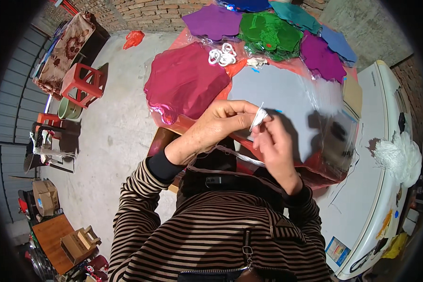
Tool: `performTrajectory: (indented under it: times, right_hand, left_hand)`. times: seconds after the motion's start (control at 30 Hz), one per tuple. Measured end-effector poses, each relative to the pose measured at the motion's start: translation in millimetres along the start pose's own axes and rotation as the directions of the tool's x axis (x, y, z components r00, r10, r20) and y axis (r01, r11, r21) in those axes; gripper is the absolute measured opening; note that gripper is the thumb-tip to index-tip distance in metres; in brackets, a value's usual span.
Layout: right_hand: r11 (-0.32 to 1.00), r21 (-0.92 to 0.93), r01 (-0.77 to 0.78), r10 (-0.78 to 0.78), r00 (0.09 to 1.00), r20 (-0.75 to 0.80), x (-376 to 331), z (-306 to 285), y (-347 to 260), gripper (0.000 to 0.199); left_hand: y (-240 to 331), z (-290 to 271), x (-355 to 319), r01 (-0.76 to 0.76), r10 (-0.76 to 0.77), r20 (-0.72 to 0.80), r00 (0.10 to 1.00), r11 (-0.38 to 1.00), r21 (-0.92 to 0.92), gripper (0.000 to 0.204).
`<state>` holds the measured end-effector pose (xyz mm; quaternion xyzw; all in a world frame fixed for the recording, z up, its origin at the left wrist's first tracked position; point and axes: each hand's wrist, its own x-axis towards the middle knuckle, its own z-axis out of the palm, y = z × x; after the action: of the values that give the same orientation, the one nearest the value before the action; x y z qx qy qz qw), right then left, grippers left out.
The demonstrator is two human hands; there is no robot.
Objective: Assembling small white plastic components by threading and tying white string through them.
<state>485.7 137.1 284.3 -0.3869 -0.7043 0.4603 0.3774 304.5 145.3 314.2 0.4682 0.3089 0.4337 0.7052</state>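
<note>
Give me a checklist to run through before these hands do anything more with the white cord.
1. White cord bundle secured: ok, the fingers of the left hand and right hand are on it.
2. Bundle wound tight: cannot tell, fingers cover part of it.
3. Long pale strand out of the way: not ok, it runs loose in front of the waist.
4. Looped white cords away from the hands: ok, they lie beyond them, beside the crimson stack.
5. Grey sheet free of shadow: not ok, dark shadows fall across it.
</note>
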Motion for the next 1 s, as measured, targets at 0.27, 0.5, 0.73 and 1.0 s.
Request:
performTrajectory:
  times: [0.27,0.5,0.73,1.0]
  right_hand:
    - [0.833,0.552,-0.038,0.117,0.987,-0.109,5,-10,-13,0.021]
    - [0.892,0.443,0.087,-0.051,0.994,-0.093,2,-12,14,0.014]
    - [0.765,0.643,-0.028,0.102,0.992,-0.079,-6,-2,15,0.014]
    - [0.698,0.712,-0.082,0.173,0.983,-0.057,-13,5,8,0.019]
  left_hand:
    - [-15,-3,3,0.072,-0.070,0.067,0.995,0.997,-0.032,0.019]
    - [-16,1,5,0.137,-0.136,0.075,0.988,0.991,-0.006,0.021]
    - [-19,2,2,0.134,-0.136,0.063,0.989,0.991,0.026,0.025]
    - [-23,3,2,0.120,-0.116,0.070,0.991,0.992,-0.048,0.022]
